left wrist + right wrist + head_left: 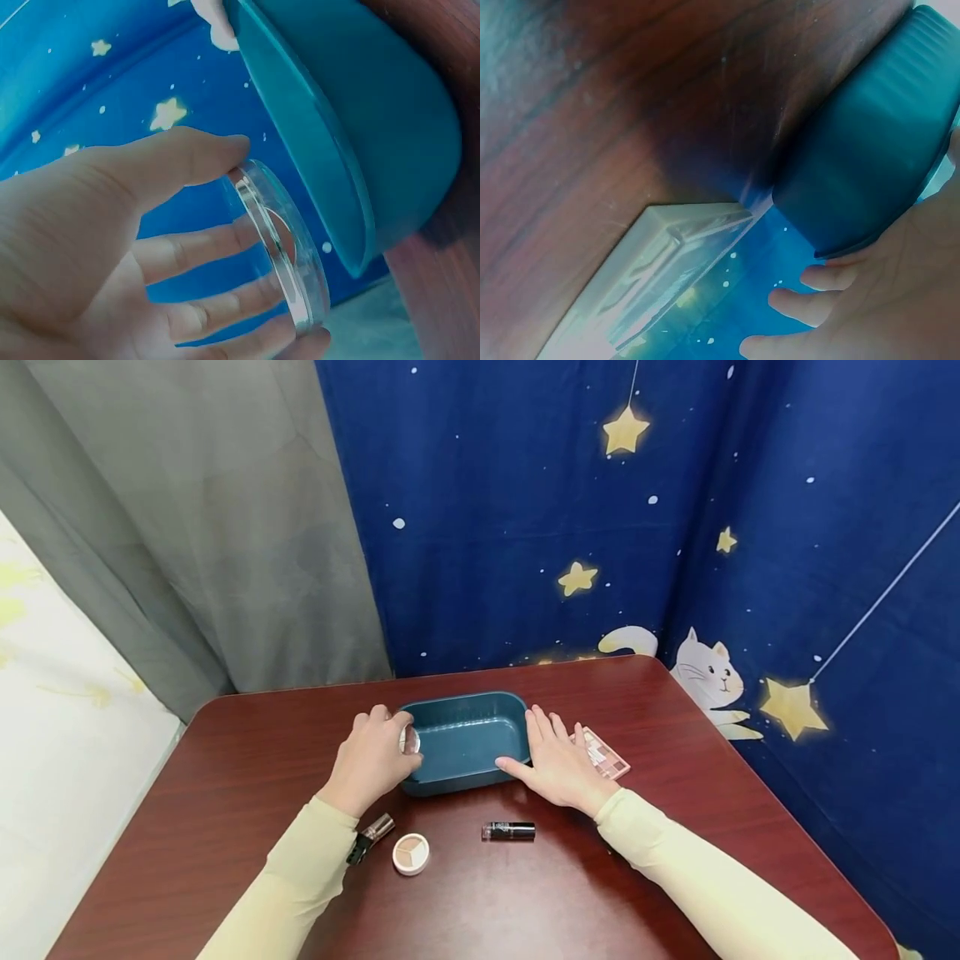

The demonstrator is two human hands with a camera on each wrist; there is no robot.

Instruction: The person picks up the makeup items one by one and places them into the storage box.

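My left hand point(370, 762) pinches a clear round compact point(279, 238) by its edge, thumb on one side and fingers on the other. In the head view the compact overlaps the left end of a teal oblong basin point(465, 750); the left wrist view shows it held beside the rim. At the opposite end, my right hand point(561, 766) rests on the basin's rim with fingers extended and the thumb over the edge. A makeup palette point(611, 763) with a grid of pans lies just right of that hand, partly hidden by it.
On the near side of the table point(585, 902) lie a black lipstick-like tube point(512, 832), a round white-rimmed three-shade compact point(411, 854) and a metallic-and-black tube point(372, 834) beside the left sleeve. Grey and blue star-patterned curtains point(510, 527) hang behind the table's far edge.
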